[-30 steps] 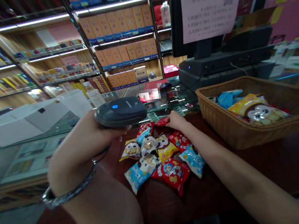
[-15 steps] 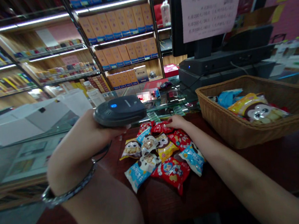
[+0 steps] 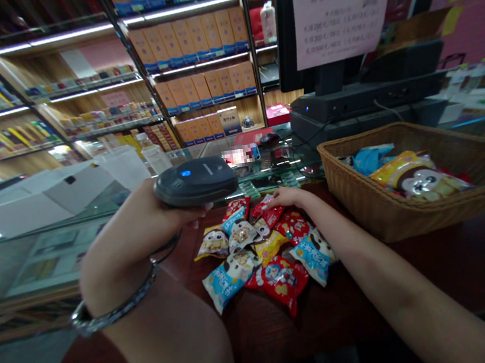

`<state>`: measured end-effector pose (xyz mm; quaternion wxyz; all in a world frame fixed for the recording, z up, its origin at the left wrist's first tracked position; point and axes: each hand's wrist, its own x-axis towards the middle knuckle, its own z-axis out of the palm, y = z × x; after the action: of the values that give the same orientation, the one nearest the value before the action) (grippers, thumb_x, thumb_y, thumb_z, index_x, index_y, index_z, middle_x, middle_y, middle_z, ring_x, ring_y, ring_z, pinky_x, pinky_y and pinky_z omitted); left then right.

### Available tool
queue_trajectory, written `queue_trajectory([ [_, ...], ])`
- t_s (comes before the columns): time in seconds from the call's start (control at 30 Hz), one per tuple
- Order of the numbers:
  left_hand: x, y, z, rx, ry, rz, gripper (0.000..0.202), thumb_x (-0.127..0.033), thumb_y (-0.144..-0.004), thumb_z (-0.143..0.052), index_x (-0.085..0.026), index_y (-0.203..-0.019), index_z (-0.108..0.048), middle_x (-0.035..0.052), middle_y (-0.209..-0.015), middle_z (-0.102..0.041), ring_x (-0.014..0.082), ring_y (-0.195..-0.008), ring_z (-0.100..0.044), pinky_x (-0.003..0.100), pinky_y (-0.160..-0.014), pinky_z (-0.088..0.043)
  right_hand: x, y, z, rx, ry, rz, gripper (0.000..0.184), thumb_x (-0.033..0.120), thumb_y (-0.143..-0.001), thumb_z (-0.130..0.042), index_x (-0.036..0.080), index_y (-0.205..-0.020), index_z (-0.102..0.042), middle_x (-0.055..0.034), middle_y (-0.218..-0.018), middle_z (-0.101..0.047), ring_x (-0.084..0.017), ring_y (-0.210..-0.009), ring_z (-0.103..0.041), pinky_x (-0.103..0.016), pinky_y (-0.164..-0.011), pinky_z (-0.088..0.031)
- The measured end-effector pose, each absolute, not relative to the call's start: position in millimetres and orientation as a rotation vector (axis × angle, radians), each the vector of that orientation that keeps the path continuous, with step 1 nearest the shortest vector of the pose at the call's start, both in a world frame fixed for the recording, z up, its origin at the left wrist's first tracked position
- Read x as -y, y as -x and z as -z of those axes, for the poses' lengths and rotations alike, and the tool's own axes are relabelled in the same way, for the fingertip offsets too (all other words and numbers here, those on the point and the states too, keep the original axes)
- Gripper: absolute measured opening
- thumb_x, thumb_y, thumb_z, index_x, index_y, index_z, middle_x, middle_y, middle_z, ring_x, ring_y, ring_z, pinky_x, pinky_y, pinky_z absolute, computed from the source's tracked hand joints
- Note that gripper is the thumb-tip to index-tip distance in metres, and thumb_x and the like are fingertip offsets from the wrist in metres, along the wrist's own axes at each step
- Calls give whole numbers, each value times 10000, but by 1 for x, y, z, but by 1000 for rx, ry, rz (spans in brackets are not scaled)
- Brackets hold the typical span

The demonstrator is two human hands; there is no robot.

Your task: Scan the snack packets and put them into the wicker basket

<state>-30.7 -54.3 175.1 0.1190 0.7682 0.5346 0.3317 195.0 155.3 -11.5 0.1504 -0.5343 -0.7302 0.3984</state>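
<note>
My left hand [image 3: 153, 217] is wrapped round the grip of a dark handheld barcode scanner [image 3: 195, 181], whose head with a blue light points right, above the counter. A metal bracelet [image 3: 116, 305] sits on that wrist. My right hand [image 3: 292, 197] reaches across a pile of small snack packets [image 3: 260, 244] in red, blue and yellow. Its fingers pinch a red packet [image 3: 266, 208] at the far edge of the pile and lift it slightly.
A wicker basket [image 3: 360, 190] with more snack packets stands to the right on the dark wooden counter [image 3: 415, 272]. Behind it are a till monitor [image 3: 348, 102] with a pink notice, a glass counter [image 3: 32, 251] to the left, and shelves of boxes at the back.
My right hand has drawn the red packet back from the far edge toward me and tilted it up. The scanner hand has barely moved.
</note>
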Motion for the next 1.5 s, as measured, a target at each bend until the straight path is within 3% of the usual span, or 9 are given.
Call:
queue_trajectory([
  [0.17, 53, 31, -173, -1577, -2249, -967, 358, -290, -713, -746, -160, -1046, -752, 61, -961, -789, 192, -834, -666, 360, -881, -544, -158, -196, 12, 1969, 1390, -1349, 321, 237, -703, -790, 113, -984, -696, -46, -762, -710, -164, -664, -654, -236, -594, -513],
  [0.23, 54, 33, -173, -1567, -2247, -989, 353, -293, -704, -747, -159, -1031, -756, 52, -931, -786, 182, -806, -658, 356, -878, -545, -158, -200, 8, 1904, 1361, -1400, 578, 146, -684, -777, 121, -1239, -620, -21, -738, -696, -166, -654, -657, -250, -611, -538],
  [0.3, 55, 33, -173, -1565, -2245, -1010, 352, -293, -686, -750, -160, -1011, -764, 50, -927, -786, 180, -794, -656, 357, -880, -546, -156, -207, 1, 1848, 1278, -1455, 912, 61, -671, -741, 215, -1496, -385, 20, -751, -687, -156, -659, -659, -260, -634, -555],
  [0.37, 55, 34, -173, -1568, -2241, -1021, 348, -291, -673, -748, -160, -995, -772, 52, -931, -788, 183, -793, -658, 361, -884, -546, -153, -215, -7, 1807, 1114, -1564, 1083, 7, -662, -696, 326, -1573, -206, 46, -792, -686, -142, -670, -658, -260, -646, -563],
  [0.57, 54, 33, -173, -1568, -2241, -1038, 336, -285, -654, -745, -159, -964, -781, 46, -891, -789, 178, -764, -654, 348, -868, -554, -145, -229, -27, 1656, 783, -1678, 854, 38, -676, -668, 268, -1470, -454, 5, -964, -696, -98, -711, -621, -198, -664, -544],
  [0.77, 55, 34, -174, -1580, -2249, -1026, 347, -289, -670, -739, -174, -996, -778, 39, -922, -788, 181, -795, -659, 345, -882, -549, -149, -231, -34, 1683, 684, -1432, 781, 61, -561, -756, 206, -1310, -594, -20, -1020, -700, -131, -829, -630, -218, -714, -534],
  [1.0, 56, 33, -172, -1563, -2222, -1063, 353, -278, -655, -754, -202, -999, -781, 23, -929, -795, 188, -810, -673, 351, -869, -564, -147, -239, -49, 1908, 788, -918, 814, 113, -581, -772, 212, -1366, -580, -27, -1054, -699, -143, -810, -630, -261, -746, -524],
  [1.3, 57, 23, -173, -1447, -2146, -1004, 324, -229, -645, -767, -214, -968, -792, 3, -899, -805, 152, -739, -688, 285, -776, -596, -135, -246, -65, 2007, 742, -619, 860, 109, -632, -714, 227, -1457, -506, -53, -1203, -685, -172, -861, -649, -293, -813, -532],
  [1.5, 58, 26, -171, -1465, -2163, -1026, 333, -228, -642, -761, -222, -974, -793, -5, -904, -803, 147, -720, -677, 289, -772, -595, -130, -250, -70, 2030, 785, -510, 890, 102, -633, -707, 242, -1481, -475, -35, -1111, -714, -179, -820, -650, -316, -816, -534],
])
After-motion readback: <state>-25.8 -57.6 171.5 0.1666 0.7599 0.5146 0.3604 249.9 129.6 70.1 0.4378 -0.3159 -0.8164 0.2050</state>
